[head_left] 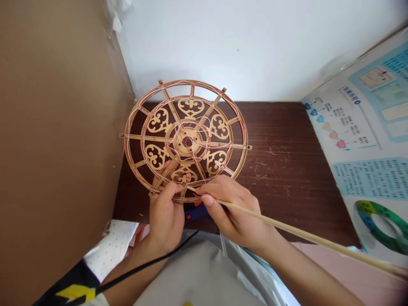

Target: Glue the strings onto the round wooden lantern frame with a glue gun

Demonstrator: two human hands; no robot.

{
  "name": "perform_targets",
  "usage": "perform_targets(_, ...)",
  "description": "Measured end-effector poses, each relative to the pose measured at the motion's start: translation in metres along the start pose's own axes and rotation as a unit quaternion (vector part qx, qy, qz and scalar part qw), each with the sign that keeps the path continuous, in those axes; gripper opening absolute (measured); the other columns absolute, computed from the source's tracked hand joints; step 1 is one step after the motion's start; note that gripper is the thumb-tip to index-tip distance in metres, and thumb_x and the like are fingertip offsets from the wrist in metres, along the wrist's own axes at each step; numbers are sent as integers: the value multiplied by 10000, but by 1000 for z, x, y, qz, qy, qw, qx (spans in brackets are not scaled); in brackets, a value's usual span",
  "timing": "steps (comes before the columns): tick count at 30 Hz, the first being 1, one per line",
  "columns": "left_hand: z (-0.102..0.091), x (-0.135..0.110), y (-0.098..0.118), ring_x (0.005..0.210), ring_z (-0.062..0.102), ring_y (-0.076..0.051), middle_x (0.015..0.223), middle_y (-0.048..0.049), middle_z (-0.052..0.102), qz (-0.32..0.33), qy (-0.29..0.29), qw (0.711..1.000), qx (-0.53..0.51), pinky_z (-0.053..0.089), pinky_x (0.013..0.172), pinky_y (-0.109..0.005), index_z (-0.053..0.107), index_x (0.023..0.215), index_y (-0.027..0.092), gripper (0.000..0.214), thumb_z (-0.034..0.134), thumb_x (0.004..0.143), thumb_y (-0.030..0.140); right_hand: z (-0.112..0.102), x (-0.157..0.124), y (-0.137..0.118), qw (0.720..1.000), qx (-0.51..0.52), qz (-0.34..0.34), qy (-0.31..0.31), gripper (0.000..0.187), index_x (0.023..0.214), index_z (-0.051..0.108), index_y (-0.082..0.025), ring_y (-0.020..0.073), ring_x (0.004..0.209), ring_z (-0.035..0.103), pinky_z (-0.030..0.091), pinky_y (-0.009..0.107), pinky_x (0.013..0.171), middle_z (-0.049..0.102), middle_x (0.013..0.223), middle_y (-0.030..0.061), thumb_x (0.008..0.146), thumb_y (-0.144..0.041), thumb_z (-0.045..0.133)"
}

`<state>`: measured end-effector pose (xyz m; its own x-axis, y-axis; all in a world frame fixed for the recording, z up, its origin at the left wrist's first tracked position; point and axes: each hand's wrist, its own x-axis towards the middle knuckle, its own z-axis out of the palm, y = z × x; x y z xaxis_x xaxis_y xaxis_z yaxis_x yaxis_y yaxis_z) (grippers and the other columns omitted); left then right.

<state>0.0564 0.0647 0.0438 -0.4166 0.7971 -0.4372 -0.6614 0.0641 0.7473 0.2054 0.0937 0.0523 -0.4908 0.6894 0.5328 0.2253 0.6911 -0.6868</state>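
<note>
A round, gold-coloured openwork frame (pixel 172 138) with spokes and scroll ornaments is tilted up in front of me. Thin red and white wires run along its rings and loop around its hub. My left hand (pixel 167 208) grips the lower left rim, thumb on the near face and fingers behind. Pinched in my right hand (pixel 234 204) is a long, thin wooden stick (pixel 270 221); its tip meets the inner ring near my left thumb. Below the frame, a blue and orange object (pixel 196 210) is mostly hidden by my hands.
The frame is over a dark brown wooden tabletop (pixel 280 170). A brown board (pixel 60 127) stands close on the left, a white wall (pixel 255 46) behind. On the right leans a printed panel (pixel 363 140). A black cord (pixel 149 261) crosses my left forearm.
</note>
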Motion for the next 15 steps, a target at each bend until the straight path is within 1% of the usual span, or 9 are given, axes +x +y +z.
perform_targets(3,0,1,1,1282,673,-233,1238,16,778,15,18,1000,-4,551,1075,-332,748,1078,273,446,734,677,79,-4,-4,0,999,37,23,30,194,1110,704,-232,205,761,711,593,355,713,760,880,54,1122,-228,511)
perform_targets(6,0,2,1,1328,661,-248,1250,21,777,19,33,999,3,549,1106,-352,740,1067,290,454,722,667,74,-8,-8,0,993,77,64,56,178,1115,717,-234,192,748,704,585,343,685,758,890,49,1122,-237,539)
perform_targets(9,0,2,1,1344,661,-257,1214,15,786,19,28,999,8,541,1140,-383,737,1039,297,416,712,684,80,-11,-12,1,987,106,102,61,157,1139,719,-238,166,740,704,583,308,674,772,928,34,1124,-237,564)
perform_targets(11,0,1,1,1347,662,-262,1186,13,791,21,20,999,16,542,1145,-393,737,1026,301,400,711,684,93,-13,-15,4,987,104,113,51,178,1194,713,-249,177,799,736,599,312,712,788,965,37,1137,-256,544)
perform_targets(12,1,1,1,1348,661,-265,1180,12,792,22,19,999,18,543,1144,-395,737,1019,300,397,716,678,99,-14,-16,6,989,93,105,41,214,1242,703,-254,195,871,759,612,332,760,802,1016,51,1151,-276,510)
perform_targets(13,1,1,1,1350,659,-269,1182,11,793,22,21,999,20,545,1142,-396,739,1013,298,397,723,668,103,-15,-17,8,993,75,82,29,257,1291,690,-259,217,956,773,620,365,825,814,1082,70,1165,-298,470)
perform_targets(15,1,1,0,1360,650,-275,1205,8,788,20,28,999,19,547,1140,-393,742,1000,292,396,735,649,110,-17,-18,13,1000,12,15,-2,313,1346,671,-263,264,1149,759,592,449,974,812,1245,103,1177,-324,415)
